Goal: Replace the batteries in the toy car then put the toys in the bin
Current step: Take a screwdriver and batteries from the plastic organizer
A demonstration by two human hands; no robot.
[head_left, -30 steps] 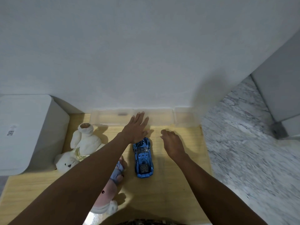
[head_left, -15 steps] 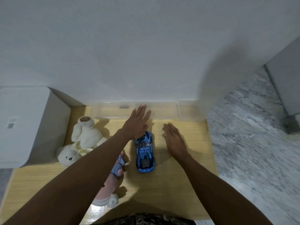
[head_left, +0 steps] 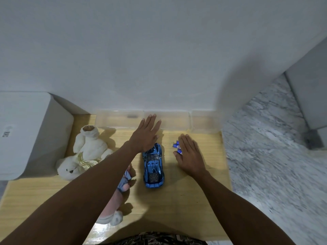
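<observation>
A shiny blue toy car (head_left: 153, 166) stands on the light wooden table (head_left: 185, 200), nose pointing away from me. My left hand (head_left: 145, 134) hovers flat with straight fingers over the car's front end and holds nothing. To the right of the car my right hand (head_left: 190, 154) lies palm down with straight fingers beside several small blue batteries (head_left: 177, 147), its thumb side touching or covering part of them. A white teddy bear (head_left: 83, 152) lies at the left. Most of a pink and blue plush toy (head_left: 117, 198) is hidden under my left forearm.
A clear plastic bin (head_left: 169, 121) lies along the white wall at the table's far edge. A white box (head_left: 26, 131) stands at the left. The table's right edge drops to a grey marble floor (head_left: 274, 165).
Both hands stay almost where they were. My right hand has shifted slightly right, and the blue batteries now show at its thumb side.
</observation>
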